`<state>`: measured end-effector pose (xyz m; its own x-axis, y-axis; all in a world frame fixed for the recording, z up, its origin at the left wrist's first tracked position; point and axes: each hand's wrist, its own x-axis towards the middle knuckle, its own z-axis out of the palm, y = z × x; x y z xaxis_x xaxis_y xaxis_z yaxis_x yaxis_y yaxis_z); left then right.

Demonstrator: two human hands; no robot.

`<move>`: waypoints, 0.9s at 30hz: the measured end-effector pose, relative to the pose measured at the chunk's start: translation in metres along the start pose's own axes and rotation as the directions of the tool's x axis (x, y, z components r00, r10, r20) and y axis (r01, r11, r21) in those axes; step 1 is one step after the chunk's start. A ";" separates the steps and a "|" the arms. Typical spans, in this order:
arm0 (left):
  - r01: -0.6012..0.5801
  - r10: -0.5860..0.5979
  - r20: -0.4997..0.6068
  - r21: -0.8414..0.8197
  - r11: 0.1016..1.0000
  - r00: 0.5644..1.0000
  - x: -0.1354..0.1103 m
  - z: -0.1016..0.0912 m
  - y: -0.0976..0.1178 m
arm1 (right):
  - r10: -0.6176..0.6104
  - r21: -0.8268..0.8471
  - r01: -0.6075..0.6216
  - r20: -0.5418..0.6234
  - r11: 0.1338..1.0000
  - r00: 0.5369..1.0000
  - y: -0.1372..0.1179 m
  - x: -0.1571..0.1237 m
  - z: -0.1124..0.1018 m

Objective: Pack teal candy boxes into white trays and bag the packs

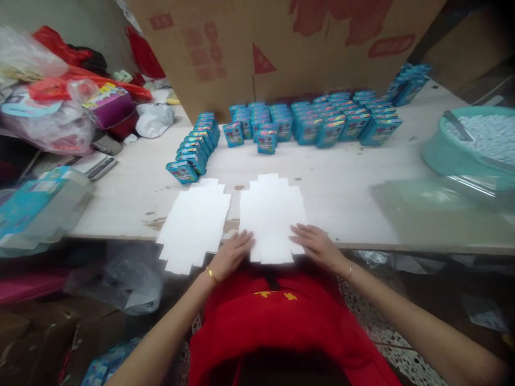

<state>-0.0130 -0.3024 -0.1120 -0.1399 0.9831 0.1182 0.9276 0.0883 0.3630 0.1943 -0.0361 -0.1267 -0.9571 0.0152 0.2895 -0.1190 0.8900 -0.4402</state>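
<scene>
A white die-cut card blank [273, 214] with notched edges lies flat at the table's front edge, directly before me. My left hand [233, 253] rests at its lower left corner, fingers stretched out and touching it. On the opposite side, my right hand [317, 245] lies with extended fingers over the blank's lower right edge. Neither hand grips anything. Left of this blank is a second white card blank [195, 225], tilted slightly and overhanging the table edge. Whether either is a single sheet or a stack, I cannot tell.
Rows of small blue boxes [309, 128] stand before a large cardboard carton [281, 48]. A green basin [454, 147] of small white pieces and a clear sheet [438, 212] are at right. Plastic bags [44, 118] and flattened blue packaging [40, 203] crowd the left.
</scene>
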 end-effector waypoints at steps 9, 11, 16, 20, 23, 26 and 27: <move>-0.017 0.012 -0.087 -0.068 0.998 0.996 0.009 0.001 0.004 | 0.180 0.213 -0.152 -0.121 0.965 0.976 -0.004 0.004 0.005; 0.063 -0.091 -0.175 -0.162 0.985 0.980 0.011 0.007 0.006 | 0.182 0.195 -0.157 -0.119 0.968 0.976 -0.004 0.004 0.006; 0.192 -0.288 -0.322 -0.298 0.935 0.902 0.024 0.011 0.018 | 0.138 0.028 -0.135 -0.169 0.990 0.976 -0.015 0.003 0.005; 0.176 -0.215 -0.294 -0.152 0.973 0.931 0.041 -0.003 0.034 | 0.165 -0.295 -0.233 -0.238 0.927 0.957 -0.040 -0.001 -0.001; 0.128 -0.123 -0.118 0.030 0.991 0.985 0.056 -0.017 0.044 | 0.219 -0.394 -0.277 -0.185 0.876 0.958 -0.055 -0.001 -0.004; 0.065 -0.079 0.058 0.205 0.976 0.995 0.070 -0.023 0.049 | 0.252 -0.408 -0.309 -0.187 0.859 0.949 -0.058 0.004 -0.001; 0.042 -0.069 0.098 0.251 0.967 0.993 0.074 -0.024 0.050 | 0.227 -0.406 -0.285 -0.184 0.868 0.956 -0.056 0.006 0.000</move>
<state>0.0144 -0.2288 -0.0632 -0.1688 0.9856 0.0020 0.9781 0.1673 0.1241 0.1951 -0.0856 -0.1004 -0.8936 0.3008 0.3332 0.2765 0.9536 -0.1195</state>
